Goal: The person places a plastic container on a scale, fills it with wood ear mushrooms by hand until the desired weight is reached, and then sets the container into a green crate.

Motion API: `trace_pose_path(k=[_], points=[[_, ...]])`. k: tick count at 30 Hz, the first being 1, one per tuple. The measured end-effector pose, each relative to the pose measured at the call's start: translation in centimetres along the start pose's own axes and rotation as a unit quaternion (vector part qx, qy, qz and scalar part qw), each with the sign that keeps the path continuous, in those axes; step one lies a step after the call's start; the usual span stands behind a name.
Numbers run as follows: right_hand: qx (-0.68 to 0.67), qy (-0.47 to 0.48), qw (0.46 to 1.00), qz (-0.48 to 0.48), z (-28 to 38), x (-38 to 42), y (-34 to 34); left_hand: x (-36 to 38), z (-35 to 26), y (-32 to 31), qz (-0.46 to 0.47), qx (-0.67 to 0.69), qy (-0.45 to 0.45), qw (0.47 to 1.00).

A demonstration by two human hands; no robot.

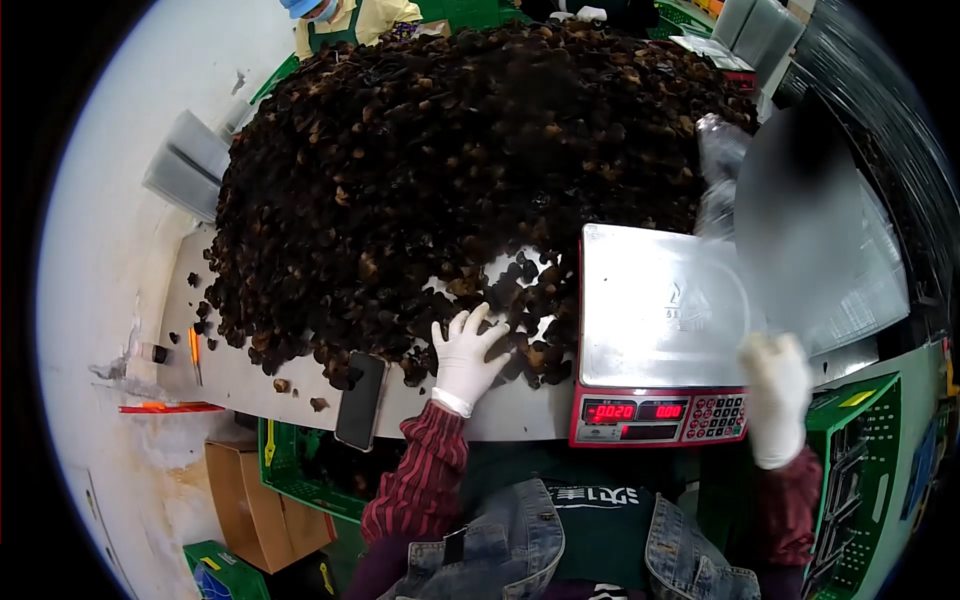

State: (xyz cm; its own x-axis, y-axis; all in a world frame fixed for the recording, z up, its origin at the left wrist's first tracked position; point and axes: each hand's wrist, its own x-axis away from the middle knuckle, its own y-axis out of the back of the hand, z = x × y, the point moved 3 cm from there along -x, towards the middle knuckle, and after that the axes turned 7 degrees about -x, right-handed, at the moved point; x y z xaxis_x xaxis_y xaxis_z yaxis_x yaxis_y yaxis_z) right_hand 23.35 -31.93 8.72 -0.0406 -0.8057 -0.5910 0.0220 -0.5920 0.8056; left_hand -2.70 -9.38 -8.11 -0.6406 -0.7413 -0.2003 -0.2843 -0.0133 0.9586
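My left hand [466,360], in a white glove, has its fingers spread at the near edge of a big heap of dark dried fungus pieces [450,170], touching loose ones on the table. My right hand [778,395], also gloved and smeared by motion, is right of the scale and grips the lower edge of a greyish translucent plastic container [805,235]. That container is blurred and tilted beside the scale's pan. The red digital scale [665,300] bears nothing on its metal pan, and its display shows -0.020.
A phone [361,402] lies at the table's front edge, with an orange pen-like tool [195,355] farther left. Stacked clear containers [187,165] stand left. Green crates [855,470] and a cardboard box [262,505] sit below. A co-worker [350,25] is behind the heap.
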Motion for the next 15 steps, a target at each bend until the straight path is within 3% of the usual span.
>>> trace_pose_path(k=[3,5,6,8,11,15], points=[[-0.122,-0.007,0.983,0.138,0.8,2.7,-5.0,-1.0,-1.4,2.4,-0.048,-0.010,-0.026,0.998],[-0.129,-0.079,0.962,0.228,2.0,1.8,-5.2,-3.0,-1.4,3.1,-0.118,0.021,-0.058,0.991],[-0.130,-0.079,0.962,0.228,2.3,1.4,-4.7,-4.2,-0.8,1.9,-0.127,0.007,-0.065,0.990],[-0.131,-0.161,0.972,0.110,2.1,1.1,-3.0,-6.3,0.6,-1.5,-0.102,-0.052,-0.073,0.991],[-0.152,-0.202,0.967,-0.013,0.7,2.4,-2.0,-8.3,1.2,-2.8,-0.079,-0.113,-0.097,0.986],[-0.141,-0.254,0.955,-0.062,-0.9,3.8,-1.6,-8.3,1.3,0.8,-0.181,0.043,-0.067,0.980]])
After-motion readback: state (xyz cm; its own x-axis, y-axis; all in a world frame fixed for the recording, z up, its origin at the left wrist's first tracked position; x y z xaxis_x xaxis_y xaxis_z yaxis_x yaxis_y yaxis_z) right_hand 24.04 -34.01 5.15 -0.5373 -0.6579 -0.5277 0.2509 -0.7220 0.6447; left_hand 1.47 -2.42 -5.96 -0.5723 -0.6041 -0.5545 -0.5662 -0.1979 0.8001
